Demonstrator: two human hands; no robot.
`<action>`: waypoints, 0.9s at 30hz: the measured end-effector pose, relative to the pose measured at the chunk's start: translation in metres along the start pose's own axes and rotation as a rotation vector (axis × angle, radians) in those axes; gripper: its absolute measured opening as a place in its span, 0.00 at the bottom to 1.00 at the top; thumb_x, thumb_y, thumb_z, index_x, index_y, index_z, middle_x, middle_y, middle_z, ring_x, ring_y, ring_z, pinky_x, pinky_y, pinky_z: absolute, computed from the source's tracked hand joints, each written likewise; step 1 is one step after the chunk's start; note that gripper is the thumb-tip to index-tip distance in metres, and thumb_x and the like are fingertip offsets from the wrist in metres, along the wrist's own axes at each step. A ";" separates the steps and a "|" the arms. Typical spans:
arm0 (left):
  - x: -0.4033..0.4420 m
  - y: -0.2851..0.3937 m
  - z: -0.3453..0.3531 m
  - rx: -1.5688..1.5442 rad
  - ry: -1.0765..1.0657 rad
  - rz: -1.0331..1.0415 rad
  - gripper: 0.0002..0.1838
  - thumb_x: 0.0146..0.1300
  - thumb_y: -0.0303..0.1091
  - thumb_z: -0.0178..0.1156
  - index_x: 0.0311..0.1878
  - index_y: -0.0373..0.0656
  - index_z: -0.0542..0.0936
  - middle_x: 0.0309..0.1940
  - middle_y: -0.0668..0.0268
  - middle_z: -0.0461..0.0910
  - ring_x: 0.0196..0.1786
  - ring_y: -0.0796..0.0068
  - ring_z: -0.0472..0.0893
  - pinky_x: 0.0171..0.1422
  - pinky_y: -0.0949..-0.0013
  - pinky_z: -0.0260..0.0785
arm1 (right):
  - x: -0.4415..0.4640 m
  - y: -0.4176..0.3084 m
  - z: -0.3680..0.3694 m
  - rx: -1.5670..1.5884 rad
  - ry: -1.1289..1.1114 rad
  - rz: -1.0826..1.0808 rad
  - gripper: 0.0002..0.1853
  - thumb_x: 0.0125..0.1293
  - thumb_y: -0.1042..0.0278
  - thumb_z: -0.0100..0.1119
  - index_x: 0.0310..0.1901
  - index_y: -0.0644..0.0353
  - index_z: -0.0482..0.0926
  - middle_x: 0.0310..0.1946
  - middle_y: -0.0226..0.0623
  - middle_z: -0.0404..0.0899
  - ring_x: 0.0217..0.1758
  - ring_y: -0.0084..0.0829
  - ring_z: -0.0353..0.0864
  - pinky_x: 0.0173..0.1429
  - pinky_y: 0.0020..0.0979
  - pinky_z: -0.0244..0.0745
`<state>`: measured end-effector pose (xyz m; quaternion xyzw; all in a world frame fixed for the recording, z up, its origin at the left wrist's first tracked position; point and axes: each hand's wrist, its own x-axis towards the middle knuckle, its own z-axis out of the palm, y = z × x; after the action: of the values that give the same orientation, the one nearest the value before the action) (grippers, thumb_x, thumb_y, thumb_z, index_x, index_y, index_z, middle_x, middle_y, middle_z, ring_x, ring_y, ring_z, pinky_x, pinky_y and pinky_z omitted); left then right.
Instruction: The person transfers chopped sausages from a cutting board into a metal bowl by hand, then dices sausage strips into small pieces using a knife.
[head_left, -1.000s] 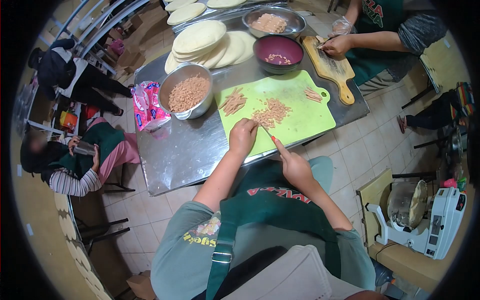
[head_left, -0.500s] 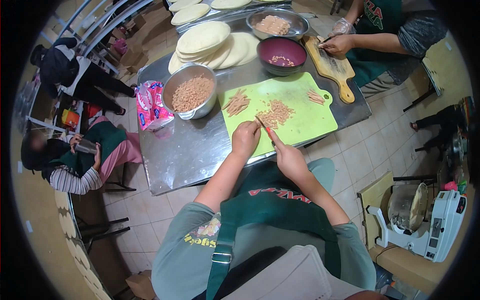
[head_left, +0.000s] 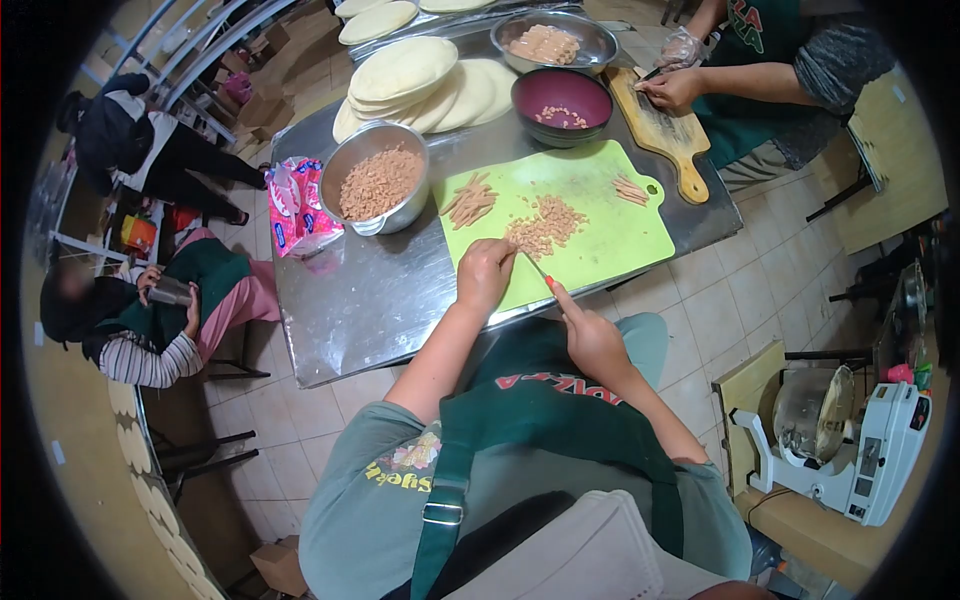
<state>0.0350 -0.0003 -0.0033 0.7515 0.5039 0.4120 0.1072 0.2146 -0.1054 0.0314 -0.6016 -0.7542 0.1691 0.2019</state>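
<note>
My right hand [head_left: 594, 340] is closed around the handle of a small knife [head_left: 536, 264], its index finger stretched toward the blade. The blade points up and left, near the fingertips of my left hand [head_left: 485, 274]. That hand is curled closed at the near left of the green cutting board [head_left: 610, 235]; whatever its fingers hold is hidden. Chopped pinkish-brown pieces [head_left: 548, 222], apparently sausage, lie in a pile just beyond the fingers. Cut strips [head_left: 469, 203] are heaped at the board's left, and a smaller bunch of strips [head_left: 629, 190] rests by its handle hole.
A metal pot [head_left: 408, 213] of chopped pieces stands left of the board, beside a pink packet [head_left: 297, 215]. Behind are stacked flat dough rounds [head_left: 405, 72], a purple bowl [head_left: 562, 97] and a steel bowl [head_left: 600, 40]. At right, a co-worker's hands [head_left: 672, 88] work over a wooden board [head_left: 690, 160].
My right hand has moved slightly down and right, and the knife has shifted down and right. My left hand has shifted slightly left. The whole view has moved a little.
</note>
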 end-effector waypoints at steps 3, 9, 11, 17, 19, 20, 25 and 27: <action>0.000 0.002 -0.002 0.005 -0.037 -0.026 0.03 0.50 0.26 0.64 0.30 0.39 0.82 0.27 0.59 0.79 0.33 0.59 0.79 0.38 0.63 0.71 | 0.008 0.002 -0.006 0.103 0.045 -0.034 0.26 0.62 0.73 0.49 0.64 0.48 0.65 0.20 0.49 0.74 0.21 0.48 0.74 0.30 0.46 0.70; -0.002 0.001 -0.002 0.020 -0.058 -0.049 0.03 0.51 0.27 0.64 0.30 0.40 0.82 0.28 0.60 0.79 0.31 0.60 0.79 0.36 0.64 0.72 | 0.032 -0.008 -0.012 0.046 -0.016 -0.005 0.27 0.63 0.71 0.46 0.65 0.47 0.64 0.20 0.50 0.74 0.23 0.50 0.76 0.31 0.47 0.71; -0.002 0.001 -0.002 0.013 -0.056 -0.047 0.03 0.51 0.27 0.64 0.30 0.40 0.82 0.28 0.60 0.79 0.31 0.60 0.79 0.36 0.64 0.72 | 0.039 -0.012 -0.015 -0.049 -0.152 0.017 0.30 0.61 0.72 0.46 0.67 0.43 0.61 0.19 0.50 0.74 0.23 0.49 0.77 0.32 0.46 0.72; -0.003 -0.002 -0.001 -0.010 -0.052 -0.043 0.04 0.51 0.26 0.64 0.32 0.40 0.82 0.28 0.59 0.79 0.32 0.59 0.79 0.37 0.64 0.72 | 0.059 -0.012 -0.008 -0.163 -0.204 -0.021 0.36 0.56 0.75 0.47 0.68 0.40 0.58 0.20 0.48 0.75 0.24 0.46 0.79 0.33 0.43 0.75; -0.003 -0.002 0.000 -0.014 -0.054 -0.042 0.05 0.51 0.26 0.64 0.32 0.40 0.82 0.28 0.59 0.80 0.32 0.60 0.79 0.37 0.64 0.72 | 0.060 -0.010 0.000 -0.159 -0.202 -0.022 0.37 0.55 0.76 0.47 0.68 0.40 0.57 0.20 0.48 0.75 0.24 0.46 0.79 0.32 0.43 0.75; -0.003 -0.002 0.000 -0.015 -0.039 -0.042 0.05 0.51 0.26 0.64 0.32 0.40 0.82 0.28 0.59 0.80 0.32 0.60 0.79 0.37 0.64 0.72 | 0.061 -0.009 0.002 -0.155 -0.199 -0.027 0.38 0.54 0.77 0.47 0.69 0.40 0.57 0.21 0.47 0.76 0.23 0.46 0.79 0.32 0.42 0.75; -0.003 -0.001 -0.002 -0.013 -0.028 -0.050 0.05 0.51 0.26 0.65 0.33 0.40 0.82 0.28 0.59 0.79 0.31 0.60 0.79 0.36 0.65 0.72 | 0.032 -0.003 -0.005 -0.096 -0.155 -0.004 0.33 0.57 0.75 0.47 0.67 0.44 0.61 0.19 0.47 0.74 0.21 0.46 0.76 0.29 0.43 0.73; -0.003 0.000 -0.002 -0.014 -0.022 -0.063 0.05 0.51 0.27 0.65 0.32 0.40 0.82 0.26 0.60 0.78 0.30 0.61 0.79 0.35 0.65 0.72 | 0.018 0.000 -0.008 -0.055 -0.110 -0.009 0.30 0.58 0.74 0.48 0.66 0.46 0.63 0.18 0.47 0.74 0.21 0.47 0.75 0.28 0.44 0.72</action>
<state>0.0328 -0.0035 -0.0037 0.7389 0.5233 0.4038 0.1308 0.2148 -0.0879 0.0404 -0.5935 -0.7711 0.1801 0.1443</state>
